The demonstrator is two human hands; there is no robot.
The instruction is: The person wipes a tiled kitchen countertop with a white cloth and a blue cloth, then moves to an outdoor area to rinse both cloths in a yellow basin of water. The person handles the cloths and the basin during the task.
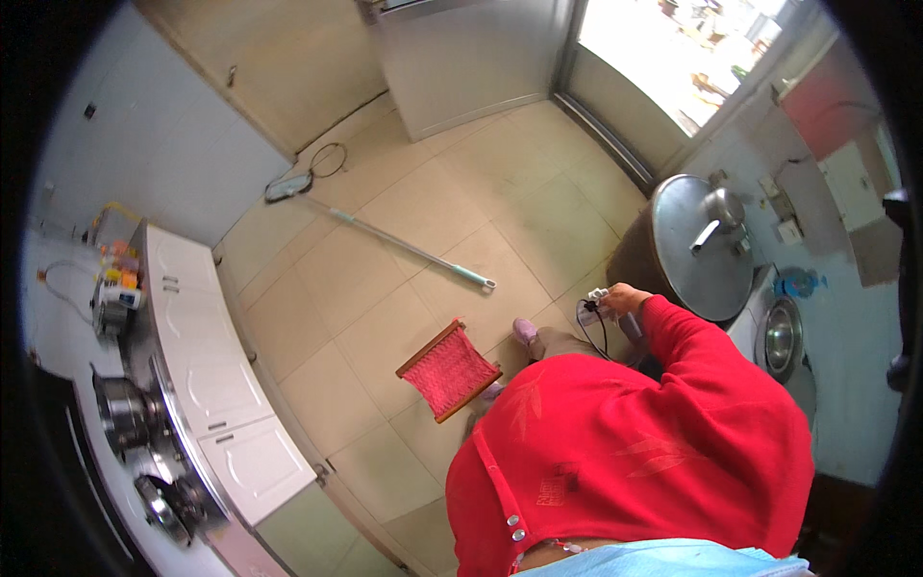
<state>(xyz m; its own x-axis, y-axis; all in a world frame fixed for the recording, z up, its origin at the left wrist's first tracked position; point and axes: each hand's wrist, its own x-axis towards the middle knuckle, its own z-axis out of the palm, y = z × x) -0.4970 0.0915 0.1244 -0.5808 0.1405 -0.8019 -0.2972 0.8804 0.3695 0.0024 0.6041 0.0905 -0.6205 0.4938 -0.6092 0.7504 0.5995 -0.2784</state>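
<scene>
My right hand (624, 299), at the end of a red sleeve, grips a small white object with a black cord (604, 335); it looks like an electrical plug or socket, partly hidden by my fingers. The cord hangs down beside my leg. This hand is just in front of a large round vat (629, 252) with a flat metal lid (681, 252). Out of view is my left hand. Before me on the tiled floor stands a folding stool (451, 371) with a red woven seat and wooden bars.
A long-handled mop (404, 245) lies across the floor, beside a wire ring (330, 160). White cabinets (209, 346) and a stove with a steel pot (122, 415) line the left. A metal dipper (721, 209) sits on the lid. A steel basin (782, 339) is at right.
</scene>
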